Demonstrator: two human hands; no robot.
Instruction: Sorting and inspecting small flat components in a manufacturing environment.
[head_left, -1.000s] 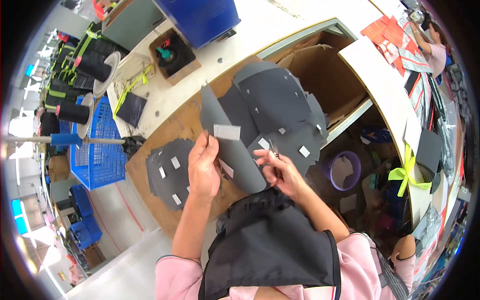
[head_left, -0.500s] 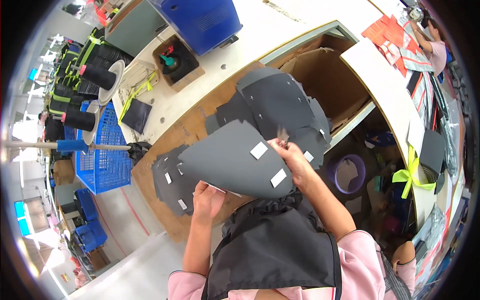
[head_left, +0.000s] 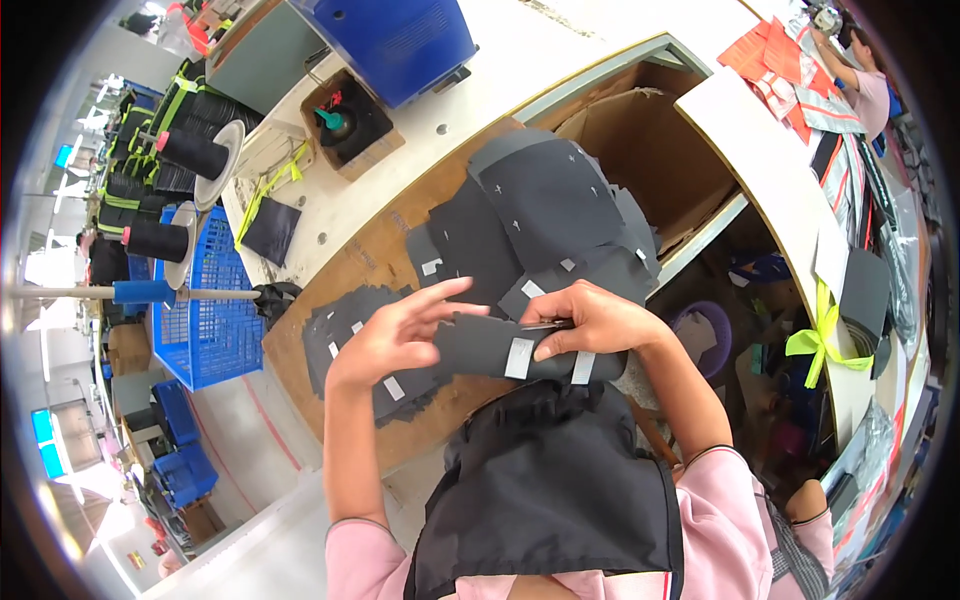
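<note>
So, left pile [head_left: 355,360]: grey pieces with white patches lie loosely staggered on the brown board [head_left: 380,242]; a low sweep of the left forearm could knock them askew.
Left grip [head_left: 390,338]: fingers spread, pinching nothing, beside the left end of the held panel [head_left: 485,350]; I cannot tell whether the thumb touches. With little holding that end, it could droop or spring up.
Held panel: bowed in front of the piles, by the black apron [head_left: 560,470], white patches showing; bending it too tightly could leave a crease.
Metal tool [head_left: 545,325]: thin, mostly hidden at the fingers, kind unclear; if sharp, a slip could nick the panel or a fingertip.
Larger pile [head_left: 550,200]: just behind; uneven edges might catch the panel and drag pieces.
Right grip [head_left: 595,318]: thumb and fingers pinching the panel; sharing that pinch with the tool could loosen it.
Purple bin [head_left: 727,335]: low on the right; a dropped piece could slide that way.
</note>
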